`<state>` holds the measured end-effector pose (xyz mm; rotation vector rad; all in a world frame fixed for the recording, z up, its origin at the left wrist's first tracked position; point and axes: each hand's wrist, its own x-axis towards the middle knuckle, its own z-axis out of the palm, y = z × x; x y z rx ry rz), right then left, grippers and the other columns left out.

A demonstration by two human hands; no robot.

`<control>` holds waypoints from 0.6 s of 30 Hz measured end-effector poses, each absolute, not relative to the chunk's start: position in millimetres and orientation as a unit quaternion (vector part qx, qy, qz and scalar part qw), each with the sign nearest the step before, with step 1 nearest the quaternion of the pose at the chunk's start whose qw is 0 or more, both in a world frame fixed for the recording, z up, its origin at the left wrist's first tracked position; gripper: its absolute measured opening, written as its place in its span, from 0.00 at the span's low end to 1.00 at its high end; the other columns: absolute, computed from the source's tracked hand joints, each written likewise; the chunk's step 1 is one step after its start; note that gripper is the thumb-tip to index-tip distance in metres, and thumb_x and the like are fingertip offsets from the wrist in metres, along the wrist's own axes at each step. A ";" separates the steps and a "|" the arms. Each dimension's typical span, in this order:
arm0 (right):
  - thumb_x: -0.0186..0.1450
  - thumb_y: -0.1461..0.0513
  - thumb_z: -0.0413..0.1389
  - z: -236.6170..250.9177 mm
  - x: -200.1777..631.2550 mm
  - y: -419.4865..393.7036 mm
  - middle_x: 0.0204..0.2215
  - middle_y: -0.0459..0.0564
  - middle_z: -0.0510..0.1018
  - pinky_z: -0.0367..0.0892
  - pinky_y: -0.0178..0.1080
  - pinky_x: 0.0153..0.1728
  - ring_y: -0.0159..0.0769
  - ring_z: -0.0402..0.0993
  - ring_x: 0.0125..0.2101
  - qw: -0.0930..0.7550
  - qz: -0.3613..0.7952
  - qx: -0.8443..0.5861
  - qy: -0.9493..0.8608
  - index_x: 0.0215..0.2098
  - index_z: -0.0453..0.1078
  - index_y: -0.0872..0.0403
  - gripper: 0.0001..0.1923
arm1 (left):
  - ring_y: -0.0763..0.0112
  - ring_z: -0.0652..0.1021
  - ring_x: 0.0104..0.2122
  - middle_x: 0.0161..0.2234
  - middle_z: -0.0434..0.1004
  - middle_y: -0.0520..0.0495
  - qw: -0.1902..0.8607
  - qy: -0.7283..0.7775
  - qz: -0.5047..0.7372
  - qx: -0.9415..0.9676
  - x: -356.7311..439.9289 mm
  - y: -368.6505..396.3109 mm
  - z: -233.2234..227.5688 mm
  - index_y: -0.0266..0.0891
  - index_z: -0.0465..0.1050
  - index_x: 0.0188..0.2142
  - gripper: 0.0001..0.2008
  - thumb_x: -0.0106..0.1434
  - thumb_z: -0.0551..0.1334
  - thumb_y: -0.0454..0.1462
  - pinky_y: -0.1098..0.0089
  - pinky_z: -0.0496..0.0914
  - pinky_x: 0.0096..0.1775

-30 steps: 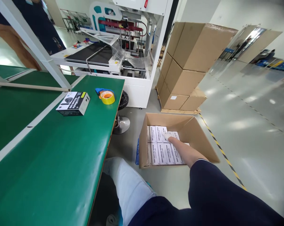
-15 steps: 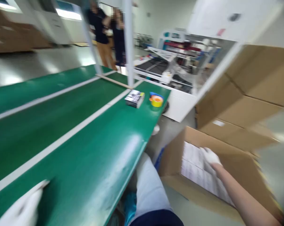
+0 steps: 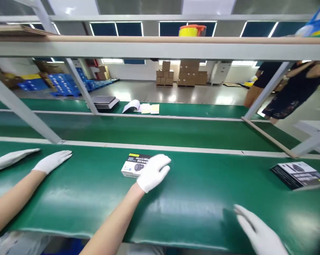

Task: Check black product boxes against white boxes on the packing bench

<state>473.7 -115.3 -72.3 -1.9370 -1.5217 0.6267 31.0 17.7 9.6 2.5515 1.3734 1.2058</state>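
Head view: the left hand (image 3: 152, 173), in a white glove, sits at the middle of the frame with its fingers loosely stretched over the right end of a small printed box (image 3: 133, 165). It touches the box but has not closed round it. The box lies flat on the green table (image 3: 192, 198), just below the pale dividing strip. The right hand (image 3: 257, 232) is at the lower right, blurred, fingers spread and holding nothing, just above the table surface.

As I judge it, the handling of this box is only at its start — contact made, no grasp, no lift.

At the left edge two more gloved hands (image 3: 52, 160) rest flat on the table; they seem to belong to a co-worker. A dark box (image 3: 298, 174) lies at the far right. Two people (image 3: 295, 86) stand at the upper right, beyond the frame post.
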 end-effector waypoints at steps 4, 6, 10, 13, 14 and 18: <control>0.63 0.39 0.50 -78.4 408.1 -63.7 0.53 0.40 0.72 0.65 0.49 0.60 0.44 0.67 0.56 0.257 0.289 -0.647 -0.657 0.49 0.71 0.29 0.19 | 0.60 0.69 0.57 0.55 0.72 0.44 0.017 0.614 0.362 0.701 -79.8 33.9 4.0 0.36 0.75 0.54 0.21 0.69 0.54 0.43 0.61 0.59 0.63; 0.65 0.39 0.48 -73.9 380.7 -34.8 0.54 0.41 0.72 0.61 0.49 0.63 0.44 0.65 0.58 0.247 0.305 -0.632 -0.668 0.50 0.72 0.34 0.23 | 0.59 0.64 0.62 0.60 0.67 0.43 0.133 0.659 0.348 0.654 -117.7 39.8 -15.8 0.35 0.73 0.57 0.24 0.66 0.55 0.44 0.60 0.54 0.66; 0.67 0.40 0.46 -64.1 336.9 15.7 0.57 0.44 0.69 0.52 0.49 0.67 0.44 0.60 0.62 0.243 0.335 -0.585 -0.697 0.54 0.71 0.44 0.27 | 0.63 0.57 0.66 0.67 0.54 0.48 0.365 0.552 0.443 0.604 -113.5 40.6 -53.2 0.38 0.68 0.61 0.27 0.63 0.55 0.42 0.64 0.51 0.67; 0.69 0.42 0.47 -64.0 309.1 46.3 0.60 0.49 0.67 0.49 0.49 0.67 0.44 0.59 0.62 0.331 0.382 -0.534 -0.678 0.61 0.66 0.50 0.31 | 0.61 0.56 0.67 0.68 0.52 0.47 0.421 0.508 0.474 0.582 -57.2 42.2 -63.6 0.38 0.69 0.61 0.29 0.60 0.57 0.39 0.63 0.52 0.67; 0.69 0.42 0.48 -65.2 302.1 54.4 0.60 0.51 0.66 0.50 0.50 0.67 0.44 0.60 0.62 0.368 0.409 -0.511 -0.661 0.63 0.64 0.51 0.32 | 0.62 0.56 0.67 0.68 0.52 0.47 0.421 0.508 0.477 0.581 -35.9 43.1 -63.8 0.38 0.69 0.61 0.29 0.60 0.56 0.39 0.63 0.51 0.67; 0.65 0.43 0.55 -70.9 294.0 71.8 0.58 0.57 0.68 0.54 0.50 0.65 0.46 0.63 0.60 0.477 0.431 -0.477 -0.599 0.60 0.65 0.57 0.34 | 0.65 0.51 0.69 0.69 0.48 0.48 0.427 0.486 0.442 0.621 25.0 43.0 -56.6 0.38 0.63 0.65 0.30 0.64 0.57 0.41 0.65 0.44 0.68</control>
